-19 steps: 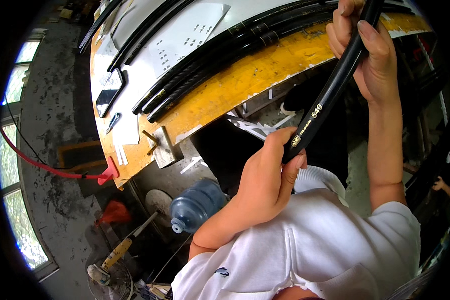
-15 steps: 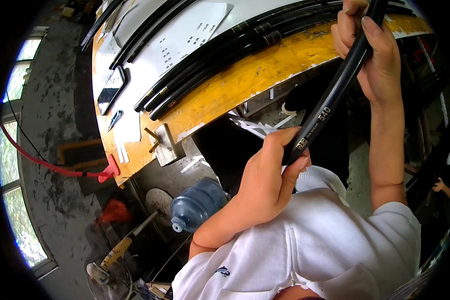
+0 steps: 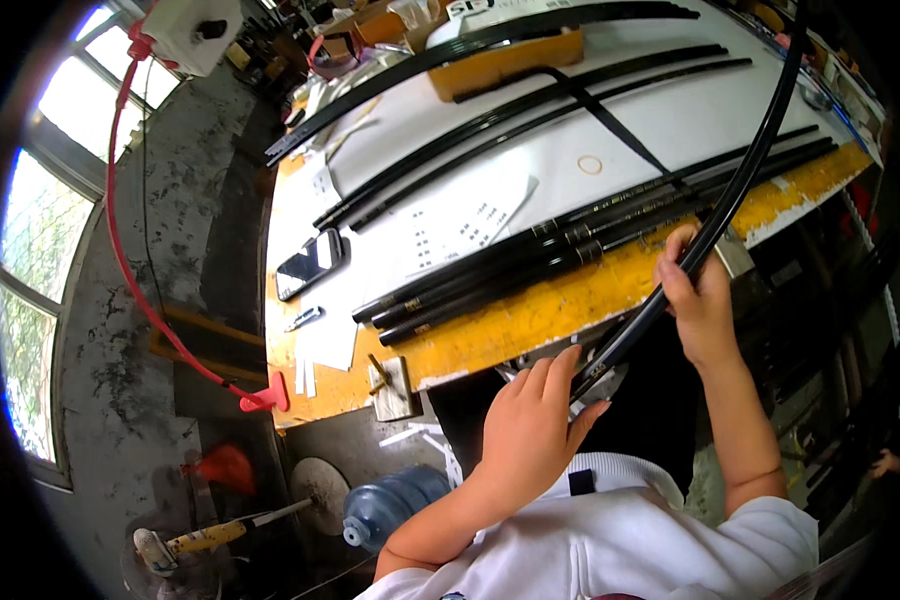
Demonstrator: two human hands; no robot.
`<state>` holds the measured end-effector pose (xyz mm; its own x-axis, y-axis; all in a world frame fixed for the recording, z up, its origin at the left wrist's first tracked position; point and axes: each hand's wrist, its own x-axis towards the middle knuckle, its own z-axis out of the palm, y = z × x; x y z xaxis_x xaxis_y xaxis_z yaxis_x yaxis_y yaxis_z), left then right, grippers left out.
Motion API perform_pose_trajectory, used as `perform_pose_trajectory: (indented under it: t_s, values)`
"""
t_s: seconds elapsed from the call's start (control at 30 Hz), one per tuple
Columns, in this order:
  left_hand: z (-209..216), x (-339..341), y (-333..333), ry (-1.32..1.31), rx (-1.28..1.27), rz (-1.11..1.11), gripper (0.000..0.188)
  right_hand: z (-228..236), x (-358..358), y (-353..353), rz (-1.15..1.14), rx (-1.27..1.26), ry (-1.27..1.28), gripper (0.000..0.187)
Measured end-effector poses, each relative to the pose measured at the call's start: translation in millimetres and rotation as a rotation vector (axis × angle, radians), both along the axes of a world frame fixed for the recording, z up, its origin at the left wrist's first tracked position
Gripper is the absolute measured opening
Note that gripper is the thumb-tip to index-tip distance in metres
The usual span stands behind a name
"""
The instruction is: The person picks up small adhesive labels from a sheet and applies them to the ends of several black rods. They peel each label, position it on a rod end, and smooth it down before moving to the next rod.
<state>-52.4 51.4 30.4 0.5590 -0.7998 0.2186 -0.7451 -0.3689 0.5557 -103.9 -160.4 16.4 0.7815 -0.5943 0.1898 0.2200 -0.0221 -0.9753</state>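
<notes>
On my feed, I have my left hand clamped on the lower end of a black rod, my right hand clamped farther up; it slants across the desk's yellow edge, near other rods.

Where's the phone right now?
In the head view, the phone lies near the left edge of the table, just below the ends of two black poles.
</notes>
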Motion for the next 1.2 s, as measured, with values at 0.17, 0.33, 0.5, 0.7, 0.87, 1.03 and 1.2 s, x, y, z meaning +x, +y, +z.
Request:
perform_pose_trajectory:
  t_s: [0.17, 0.33, 0.5, 0.7, 0.87, 1.03, 1.2]
  values:
    - [7, 6, -20, 0.006, -0.019, 0.04, 0.04, 4, 10, 2, 0.149, -0.015, 0.0, 0.021]
    - [15, 29, -22, -0.005, 0.132, 0.141, 0.028, 41, 34, -40, -0.201, 0.047, 0.017, 0.029]
    - [17, 85, -8, -0.246, 0.072, 0.11, 0.025, 52, 65, -140, -0.247, 0.058, -0.004, 0.033]
    - [9, 161, 1, -0.456, 0.275, 0.18, 0.018, 10, 91, -276, -0.068, 0.159, 0.255, 0.043]
    - [-15, 240, -8, -0.557, 0.293, 0.186, 0.019, -48, 143, -300, -0.044, 0.34, 0.439, 0.027]
    - [-30, 288, -14, -0.432, 0.539, 0.181, 0.018, -72, 181, -301, 0.109, 0.359, 0.593, 0.033]
    - [-44, 319, 1, -0.353, 0.539, 0.267, 0.02, -64, 211, -250, 0.079, 0.246, 0.675, 0.033]
